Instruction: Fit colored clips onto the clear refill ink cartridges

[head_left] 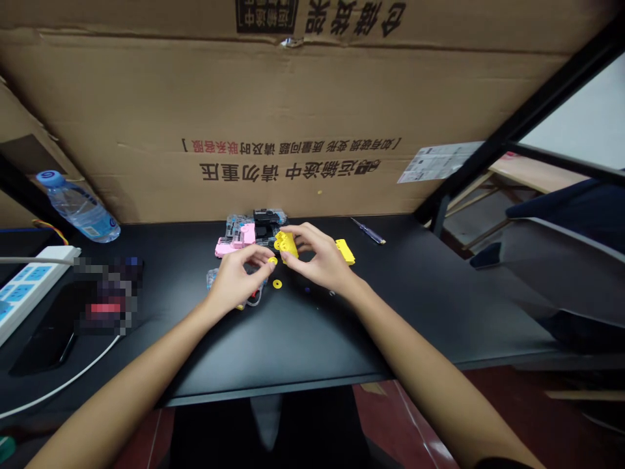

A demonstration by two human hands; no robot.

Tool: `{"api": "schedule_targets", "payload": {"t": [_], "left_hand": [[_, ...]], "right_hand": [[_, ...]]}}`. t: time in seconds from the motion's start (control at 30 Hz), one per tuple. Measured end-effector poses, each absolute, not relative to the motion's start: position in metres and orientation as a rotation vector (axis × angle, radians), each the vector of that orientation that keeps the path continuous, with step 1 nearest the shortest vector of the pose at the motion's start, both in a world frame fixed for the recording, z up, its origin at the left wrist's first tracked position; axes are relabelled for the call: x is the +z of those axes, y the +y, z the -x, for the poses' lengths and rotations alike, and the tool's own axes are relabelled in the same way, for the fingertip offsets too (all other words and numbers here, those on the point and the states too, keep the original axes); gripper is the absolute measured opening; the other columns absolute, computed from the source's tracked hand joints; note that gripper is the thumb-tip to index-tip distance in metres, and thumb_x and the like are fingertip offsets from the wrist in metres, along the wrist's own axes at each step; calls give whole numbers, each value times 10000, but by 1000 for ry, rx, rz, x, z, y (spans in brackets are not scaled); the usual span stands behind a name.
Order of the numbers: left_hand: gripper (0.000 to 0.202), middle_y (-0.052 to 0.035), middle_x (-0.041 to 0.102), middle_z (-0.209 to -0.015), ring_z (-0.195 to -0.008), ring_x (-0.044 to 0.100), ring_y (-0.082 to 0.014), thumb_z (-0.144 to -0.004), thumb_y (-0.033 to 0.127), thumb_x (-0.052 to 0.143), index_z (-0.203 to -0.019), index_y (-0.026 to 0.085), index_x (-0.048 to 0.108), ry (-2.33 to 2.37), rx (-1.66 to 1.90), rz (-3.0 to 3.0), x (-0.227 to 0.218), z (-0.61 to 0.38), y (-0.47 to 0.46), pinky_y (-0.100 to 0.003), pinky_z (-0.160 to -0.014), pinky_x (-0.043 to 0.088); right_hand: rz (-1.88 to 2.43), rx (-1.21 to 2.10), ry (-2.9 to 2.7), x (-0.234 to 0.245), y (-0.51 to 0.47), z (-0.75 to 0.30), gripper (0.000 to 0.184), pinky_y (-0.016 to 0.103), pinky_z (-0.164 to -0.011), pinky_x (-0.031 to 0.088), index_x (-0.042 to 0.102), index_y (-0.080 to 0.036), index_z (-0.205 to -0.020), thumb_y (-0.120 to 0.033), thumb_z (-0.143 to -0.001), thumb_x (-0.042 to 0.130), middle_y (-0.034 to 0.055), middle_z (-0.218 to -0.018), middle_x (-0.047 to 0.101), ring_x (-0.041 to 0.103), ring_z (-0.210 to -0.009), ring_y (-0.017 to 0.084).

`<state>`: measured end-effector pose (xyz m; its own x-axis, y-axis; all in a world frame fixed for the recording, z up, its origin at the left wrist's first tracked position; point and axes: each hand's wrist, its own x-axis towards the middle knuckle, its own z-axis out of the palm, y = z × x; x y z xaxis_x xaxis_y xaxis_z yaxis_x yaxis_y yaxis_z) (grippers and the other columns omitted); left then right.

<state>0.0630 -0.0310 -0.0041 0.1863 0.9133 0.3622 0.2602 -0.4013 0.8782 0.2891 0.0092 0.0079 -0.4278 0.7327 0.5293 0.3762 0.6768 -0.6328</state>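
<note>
My left hand [240, 273] pinches a small yellow disc [273, 260] between thumb and fingertips. Just right of it, my right hand [319, 254] grips a yellow plastic part [287, 244] that has round pieces along its left side. On the table below lies another yellow disc [277, 284] with a hole in its middle. Pink plastic parts [234, 244] and clear-and-black plastic pieces [266, 221] are heaped behind the hands. Partly under my left hand sits a clear part with a wire [254, 299]. A flat yellow piece [345, 251] lies behind my right wrist.
A screwdriver [370, 231] lies at the back right. At left are a water bottle [81, 207], a white power strip [36, 283], a dark phone [51, 329] and a white cable [73, 378]. A large cardboard sheet [293, 98] stands along the table's back edge.
</note>
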Motion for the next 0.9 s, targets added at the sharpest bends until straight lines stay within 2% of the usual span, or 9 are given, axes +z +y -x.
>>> {"api": "schedule_targets", "payload": {"t": [0.17, 0.33, 0.43, 0.9], "left_hand": [[316, -79, 823, -916, -843, 808, -220, -833, 401, 846, -1029, 163, 772, 1082, 1294, -1433, -10, -54, -21, -356, -813, 669], [408, -111, 850, -1019, -960, 830, -264, -800, 452, 888, -1076, 161, 818, 1054, 1300, -1379, -13, -54, -21, -446, -965, 678], [435, -119, 855, -1071, -1000, 829, -278, -791, 482, 902, -1087, 171, 831, 1043, 1300, -1389, -12, -54, -22, -474, -1002, 670], [336, -76, 838, -905, -841, 808, -208, -755, 426, 923, -944, 175, 805, 1081, 1364, -1402, -9, -53, -22, -348, -831, 678]], "right_hand": [[752, 591, -2016, -1, 1, -275, 415, 376, -829, 689, 670, -261, -1407, -316, -999, 720, 95, -1216, 686, 731, -997, 219], [777, 638, -2021, -3, -2, -269, 420, 405, -856, 711, 666, -283, -1425, -365, -1015, 709, 96, -1238, 687, 737, -1042, 231], [780, 650, -2013, -3, -2, -268, 423, 418, -874, 713, 668, -297, -1431, -375, -1018, 707, 97, -1241, 679, 734, -1059, 239], [707, 624, -2049, -5, -5, -265, 423, 444, -911, 716, 661, -317, -1456, -368, -1038, 701, 99, -1243, 681, 722, -1112, 256]]}}
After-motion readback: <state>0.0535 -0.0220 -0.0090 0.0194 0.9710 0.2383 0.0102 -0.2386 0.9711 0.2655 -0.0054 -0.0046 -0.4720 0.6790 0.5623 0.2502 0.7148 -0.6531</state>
